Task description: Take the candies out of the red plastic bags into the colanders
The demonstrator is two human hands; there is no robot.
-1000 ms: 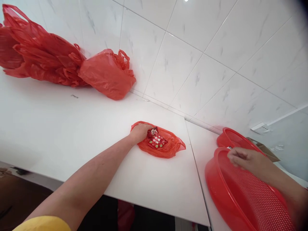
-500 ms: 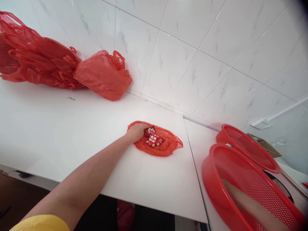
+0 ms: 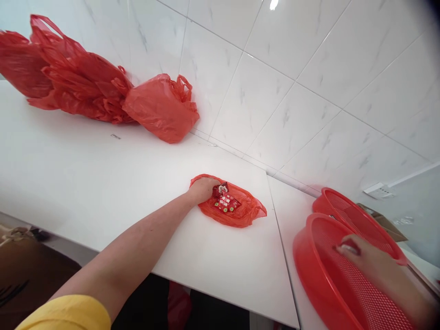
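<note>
My left hand (image 3: 204, 189) is inside the mouth of a red plastic bag (image 3: 252, 211) on the white table, at its left end. Its fingers point down and are hidden, so whether they grip anything does not show. Beside them in the bag lie a dark red packet (image 3: 222, 188) and a bright red packet (image 3: 227, 202) with white lettering. My right hand (image 3: 366, 256), blurred, is above the near red plastic basket (image 3: 309, 275). Its fingers are closed on a small red packet (image 3: 351, 247) with a whitish patch.
Several red plastic bags (image 3: 85, 87) are bunched against the tiled wall, with a fuller one (image 3: 161, 107) at their right. A second red basket (image 3: 364, 220) stands behind the near one, with a cardboard box (image 3: 388, 224) beyond. A cardboard box (image 3: 34, 275) sits below the table's left edge.
My right hand has risen out of the near basket, with a small red packet now showing in its fingers. My left hand stays in the bag. The view has shifted slightly.
</note>
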